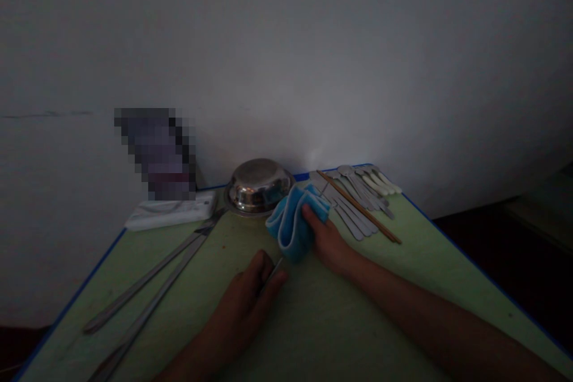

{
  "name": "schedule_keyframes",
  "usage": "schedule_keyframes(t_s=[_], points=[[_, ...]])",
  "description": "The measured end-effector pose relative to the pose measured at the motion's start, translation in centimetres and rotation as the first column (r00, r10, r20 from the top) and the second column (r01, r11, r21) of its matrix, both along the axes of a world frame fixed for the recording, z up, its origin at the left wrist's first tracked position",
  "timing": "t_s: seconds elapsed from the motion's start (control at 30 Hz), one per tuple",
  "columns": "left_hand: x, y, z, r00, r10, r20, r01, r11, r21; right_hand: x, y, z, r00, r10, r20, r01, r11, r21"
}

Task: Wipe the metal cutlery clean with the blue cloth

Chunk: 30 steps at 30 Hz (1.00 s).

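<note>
My left hand [250, 289] is closed around the handle of a thin metal utensil [278, 265]. The handle runs up toward a folded blue cloth [290, 224] with pale edging, and the cloth hides most of it. Gripping that cloth from the right is my right hand [329, 242], thumb on top and the other fingers mostly hidden. A thin metal end [325, 188] shows just beyond the cloth; I cannot tell whether it belongs to the held utensil. Both hands are above the green table [358, 316].
An upturned steel bowl [259, 182] sits by the wall. At right lie spoons [347, 172], wooden chopsticks [358, 206], flat metal handles [351, 221] and pale-handled cutlery [387, 182]. Long metal utensils [156, 286] lie at left, near a white box [174, 212] with a blurred upright object [156, 152].
</note>
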<state>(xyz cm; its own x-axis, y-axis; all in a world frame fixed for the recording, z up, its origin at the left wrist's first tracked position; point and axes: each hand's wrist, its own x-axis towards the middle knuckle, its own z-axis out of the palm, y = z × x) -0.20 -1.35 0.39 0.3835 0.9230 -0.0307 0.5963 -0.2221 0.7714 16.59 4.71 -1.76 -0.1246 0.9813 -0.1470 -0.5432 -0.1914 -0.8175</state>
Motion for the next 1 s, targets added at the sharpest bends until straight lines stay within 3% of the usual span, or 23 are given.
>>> schedule_keyframes(t_s=[0.13,0.33,0.57,0.67,0.77,1.0], points=[[0.0,-0.1,0.1,0.998,-0.001,-0.059,0.002,1.000,0.014,-0.4,0.6,0.4,0.992,-0.046,-0.115,0.029,0.990,-0.139],[-0.4,0.1,0.4,0.975,-0.080,-0.206,0.100,0.991,0.088,0.0,1.0,1.3,0.959,-0.072,-0.274,0.015,0.979,-0.203],[-1.0,-0.3,0.4,0.916,-0.183,-0.356,0.302,0.899,0.317,0.6,1.6,1.1,0.907,-0.181,-0.381,0.099,0.969,-0.226],[-1.0,-0.4,0.4,0.909,-0.210,-0.360,0.333,0.885,0.325,0.6,1.7,1.0,0.913,-0.212,-0.348,0.133,0.962,-0.236],[-1.0,-0.4,0.4,0.914,-0.184,-0.362,0.291,0.918,0.269,0.4,1.5,1.1,0.935,-0.224,-0.274,0.161,0.959,-0.234],[-1.0,-0.2,-0.2,0.936,-0.152,-0.316,0.225,0.952,0.207,0.2,0.9,0.5,0.991,-0.093,-0.097,0.090,0.995,-0.035]])
